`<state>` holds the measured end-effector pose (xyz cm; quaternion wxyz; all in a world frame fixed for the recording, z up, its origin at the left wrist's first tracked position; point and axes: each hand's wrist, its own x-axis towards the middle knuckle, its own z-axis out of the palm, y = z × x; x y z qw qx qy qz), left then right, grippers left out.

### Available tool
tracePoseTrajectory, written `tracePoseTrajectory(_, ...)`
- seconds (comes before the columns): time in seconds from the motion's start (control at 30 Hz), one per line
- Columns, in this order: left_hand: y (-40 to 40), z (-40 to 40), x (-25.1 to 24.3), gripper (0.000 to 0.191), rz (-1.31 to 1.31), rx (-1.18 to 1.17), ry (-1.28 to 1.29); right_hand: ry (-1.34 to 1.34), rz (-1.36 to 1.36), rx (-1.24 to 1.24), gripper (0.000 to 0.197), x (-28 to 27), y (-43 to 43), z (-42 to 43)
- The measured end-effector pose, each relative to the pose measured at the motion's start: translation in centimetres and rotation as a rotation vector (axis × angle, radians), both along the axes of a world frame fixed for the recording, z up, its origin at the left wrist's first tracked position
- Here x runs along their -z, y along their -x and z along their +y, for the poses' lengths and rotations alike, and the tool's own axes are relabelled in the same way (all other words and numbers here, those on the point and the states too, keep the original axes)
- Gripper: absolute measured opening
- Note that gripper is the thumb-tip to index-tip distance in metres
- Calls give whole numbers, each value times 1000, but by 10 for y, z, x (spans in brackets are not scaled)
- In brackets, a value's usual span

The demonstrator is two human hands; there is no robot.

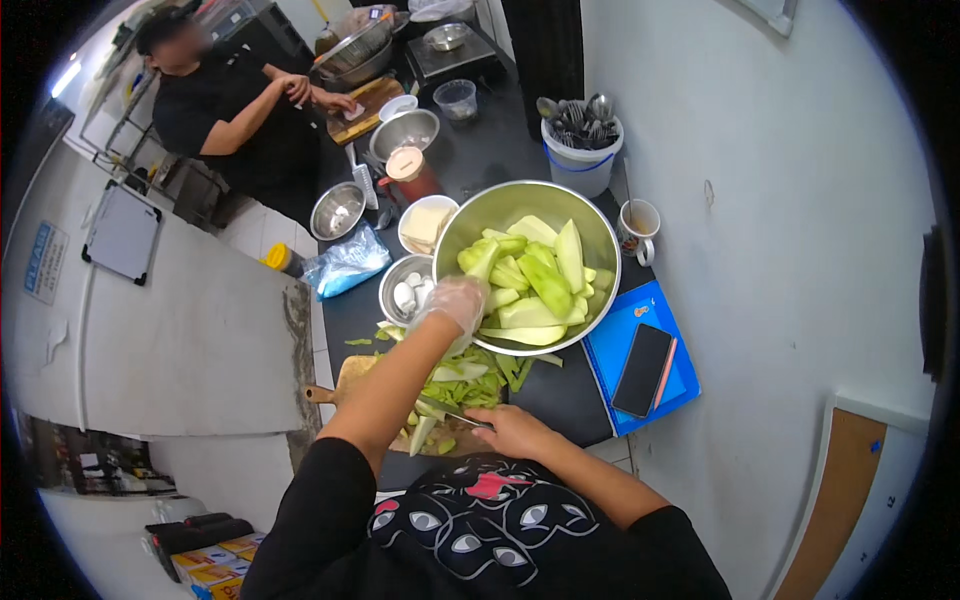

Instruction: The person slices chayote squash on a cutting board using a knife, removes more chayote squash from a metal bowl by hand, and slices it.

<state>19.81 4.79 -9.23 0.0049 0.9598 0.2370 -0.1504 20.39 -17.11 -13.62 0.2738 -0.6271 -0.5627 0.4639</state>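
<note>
My left hand [456, 304], in a clear plastic glove, reaches over the left rim of a large steel bowl [609, 300]. Peeled pale-green wedges [544, 281], which look like green papaya, fill much of that bowl. One wedge [484, 262] touches my gloved fingers; whether they grip it is hidden. My bare right hand [511, 429] holds a kitchen knife [450, 409] by its handle, the blade pointing left over a wooden cutting board [356, 369]. Green peelings [469, 390] and a few pale pieces are heaped on the board, partly behind my left forearm.
A small steel bowl [390, 304] with white pieces and a white bowl [427, 217] of pale slices stand left of the large bowl. On the right are a mug [637, 229], a cutlery bucket [581, 161] and a phone [641, 367] on a blue folder [607, 409]. Another person [232, 112] works at a farther board.
</note>
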Motion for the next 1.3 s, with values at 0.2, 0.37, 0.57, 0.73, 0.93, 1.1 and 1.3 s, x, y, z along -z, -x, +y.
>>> tracePoseTrajectory(0.2, -22, 70, 28, 17, 156, -26, -72, 46, 79, -14, 41, 0, -8, 8)
tracePoseTrajectory(0.37, -15, 69, 29, 17, -348, 20, -104, 106, 90, -24, 40, 5, -14, 18)
tracePoseTrajectory(0.57, -21, 32, 42, 21, 254, 15, 149, 131, 86, -97, 40, -1, -11, 29)
tracePoseTrajectory(0.73, -23, 30, 61, 22, 191, 3, 144, 96, 96, -82, 41, 3, -11, 27)
tracePoseTrajectory(0.93, -23, 35, 50, 25, 208, -127, 239, 64, 68, -63, 40, 3, -8, 24)
tracePoseTrajectory(1.1, 0, 15, -71, 28, 224, -385, 442, 93, 55, -42, 41, 1, -11, 18)
tracePoseTrajectory(1.3, 111, -4, -37, 28, 368, -322, 417, 127, 57, -132, 42, -6, -8, 23)
